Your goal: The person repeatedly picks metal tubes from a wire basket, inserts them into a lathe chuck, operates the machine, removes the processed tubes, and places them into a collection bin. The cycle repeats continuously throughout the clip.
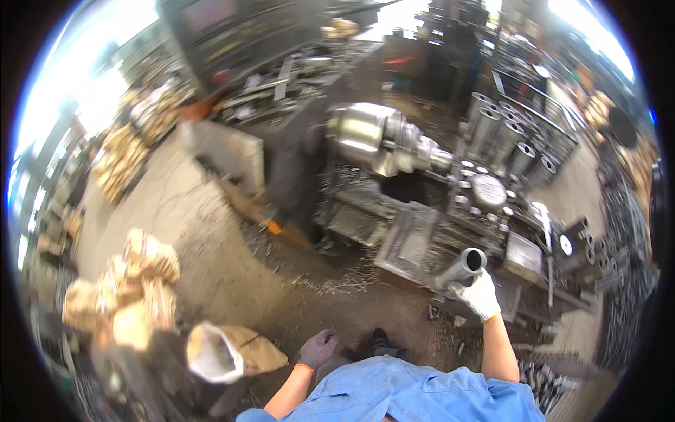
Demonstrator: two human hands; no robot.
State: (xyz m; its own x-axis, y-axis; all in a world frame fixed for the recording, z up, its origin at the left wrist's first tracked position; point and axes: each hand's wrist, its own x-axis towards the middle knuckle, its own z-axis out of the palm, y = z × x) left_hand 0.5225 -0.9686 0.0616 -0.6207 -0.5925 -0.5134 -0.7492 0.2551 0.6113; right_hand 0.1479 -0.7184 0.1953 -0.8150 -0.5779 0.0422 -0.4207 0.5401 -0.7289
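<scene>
My right hand, in a white work glove, is closed around a grey metal tube. The tube is tilted, its round open end facing up, beside the front of a lathe. My left hand wears a dark glove with an orange cuff. It hangs low in front of my body, fingers curled in, and I see nothing in it. On the lathe, a shiny chuck sits left of a stepped metal tool head. A flat metal plate lies between the chuck and the tube.
Several upright metal tubes stand behind the lathe's right end, with more dark tubes at the right. An open sack and several filled sacks are on the floor at left. Metal chips litter the floor by the lathe.
</scene>
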